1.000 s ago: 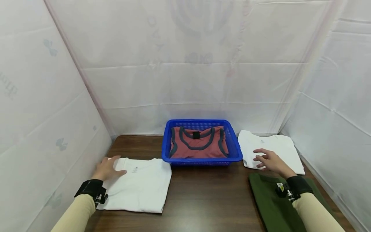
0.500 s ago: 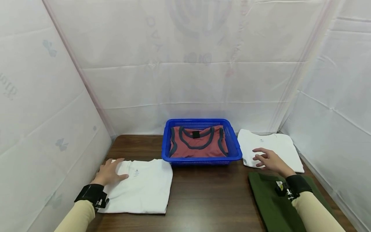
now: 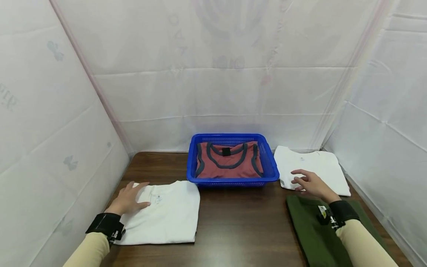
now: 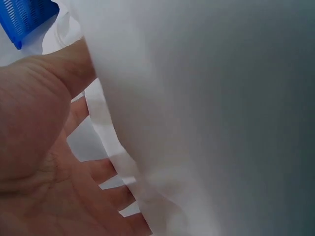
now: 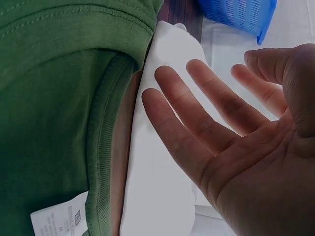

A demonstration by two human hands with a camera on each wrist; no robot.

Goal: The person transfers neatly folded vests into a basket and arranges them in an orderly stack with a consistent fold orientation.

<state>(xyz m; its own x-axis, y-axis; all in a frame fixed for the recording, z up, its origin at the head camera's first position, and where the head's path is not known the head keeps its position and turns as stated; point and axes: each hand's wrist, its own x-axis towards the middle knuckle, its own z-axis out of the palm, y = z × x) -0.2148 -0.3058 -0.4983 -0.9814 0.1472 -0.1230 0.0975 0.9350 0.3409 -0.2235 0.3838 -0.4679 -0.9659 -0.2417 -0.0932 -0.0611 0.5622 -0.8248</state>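
A folded white T-shirt (image 3: 168, 218) lies at the front left of the table. My left hand (image 3: 128, 200) rests at its left side, thumb and fingers spread over the upper left corner. In the left wrist view, the white cloth (image 4: 162, 123) hides that hand's fingertips. My right hand (image 3: 310, 184) is held over the front edge of a second folded white T-shirt (image 3: 313, 165) at the back right, fingers apart and loosely bent, holding nothing. Beneath the right wrist lies a folded dark green T-shirt (image 3: 310, 226), its white neck label (image 5: 61, 216) showing in the right wrist view.
A blue plastic basket (image 3: 232, 182) stands at the back middle, with a folded red T-shirt (image 3: 230, 163) with dark trim inside. The left white T-shirt's corner reaches the basket's front left corner. White sheeting (image 3: 220, 92) walls the brown table (image 3: 240, 222) at back and sides.
My left hand and the white T-shirt under it have shifted slightly to the right. The right hand stays in nearly the same place. The head view has tilted a little.
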